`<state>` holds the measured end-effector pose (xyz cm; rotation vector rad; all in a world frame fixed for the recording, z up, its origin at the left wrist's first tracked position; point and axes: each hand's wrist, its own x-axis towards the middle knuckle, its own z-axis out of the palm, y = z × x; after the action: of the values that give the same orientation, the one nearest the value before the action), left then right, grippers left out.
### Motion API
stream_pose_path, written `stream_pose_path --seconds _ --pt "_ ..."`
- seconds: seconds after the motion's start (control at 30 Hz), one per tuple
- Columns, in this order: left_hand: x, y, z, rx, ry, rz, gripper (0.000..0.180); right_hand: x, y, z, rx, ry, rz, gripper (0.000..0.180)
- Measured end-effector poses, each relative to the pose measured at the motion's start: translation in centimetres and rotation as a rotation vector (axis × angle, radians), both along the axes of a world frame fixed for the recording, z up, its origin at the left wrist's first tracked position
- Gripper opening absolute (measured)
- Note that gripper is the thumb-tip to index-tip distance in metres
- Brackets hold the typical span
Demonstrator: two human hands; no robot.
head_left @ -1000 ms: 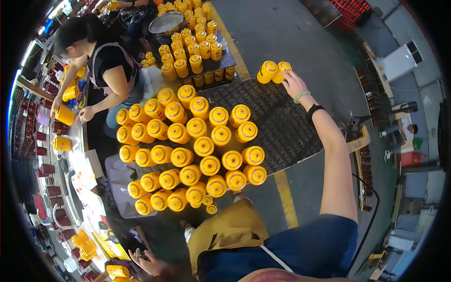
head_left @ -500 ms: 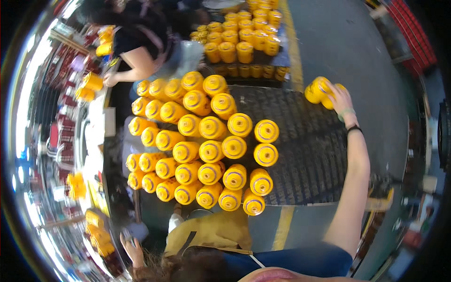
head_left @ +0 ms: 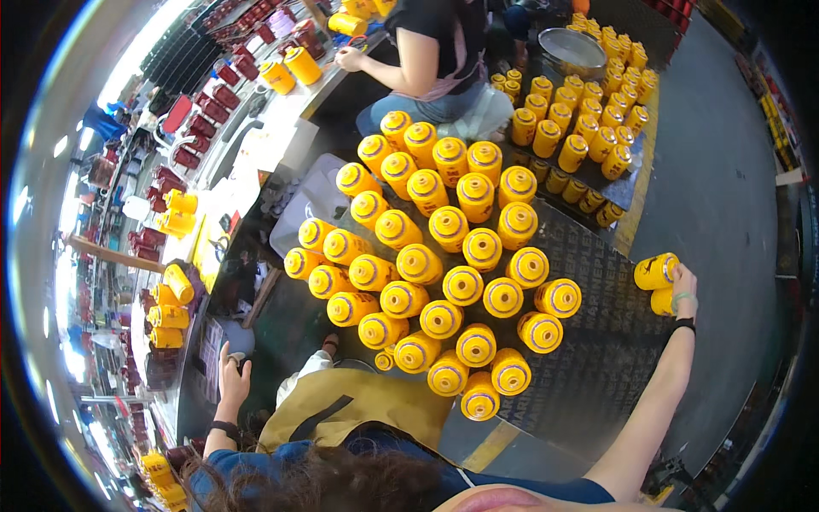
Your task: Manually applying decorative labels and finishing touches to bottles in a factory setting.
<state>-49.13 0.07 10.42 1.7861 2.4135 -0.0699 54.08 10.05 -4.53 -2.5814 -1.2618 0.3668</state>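
Note:
My right hand [head_left: 685, 284] is closed around two yellow cylinders [head_left: 655, 271], at the right edge of the black patterned table top [head_left: 589, 350]. One of them sits above the other in the picture, and both lie tilted. My left hand [head_left: 232, 380] hangs at the lower left beside the workbench, fingers apart, holding nothing I can see. Between my hands stands a dense group of yellow cylinders [head_left: 463, 285]. They are upright in uneven rows, each with a round hole in its top and a silver-coloured rim.
Ahead, a person in a black shirt [head_left: 439, 51] sits at the long workbench [head_left: 256, 158], which bears dark red parts [head_left: 213, 107] and more yellow cylinders [head_left: 303, 66]. Farther right stands another table of cylinders [head_left: 589, 128] with a round metal tray [head_left: 572, 49]. Grey floor [head_left: 725, 171] runs along the right.
The view has turned toward the left, so the workbench and my left arm show more fully. My right hand still grips the cylinders at the table's right edge.

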Motion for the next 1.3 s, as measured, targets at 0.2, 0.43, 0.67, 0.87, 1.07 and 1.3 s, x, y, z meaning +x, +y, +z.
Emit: stream_pose_path --seconds 0.2,0.43,0.67,0.87,1.07,1.3 --pt "-3.7 -1.4 0.4 0.039 -0.148 0.039 0.028 -4.1 -3.6 0.7 0.146 -0.149 0.020 0.026" --pt "-11.3 -0.9 -2.2 0.030 -0.293 0.090 0.028 -13.0 -4.7 15.3 0.158 -0.161 -0.010 0.026" --pt "-22.2 4.4 -7.2 -0.077 -0.553 0.011 0.028 -37.4 -2.5 36.5 0.181 -0.372 0.205 0.016" --pt "-32.2 4.2 -7.8 -0.060 -0.730 0.090 0.027 -62.0 5.1 44.6 0.210 -0.228 0.371 0.017" --pt "-39.0 1.0 -7.1 -0.057 -0.729 0.286 0.034 -84.7 10.2 42.3 0.104 0.357 0.578 0.017" --pt "-39.2 -8.7 -6.5 0.145 -0.785 0.625 0.037 -106.3 18.2 37.8 0.102 0.314 1.360 0.017"
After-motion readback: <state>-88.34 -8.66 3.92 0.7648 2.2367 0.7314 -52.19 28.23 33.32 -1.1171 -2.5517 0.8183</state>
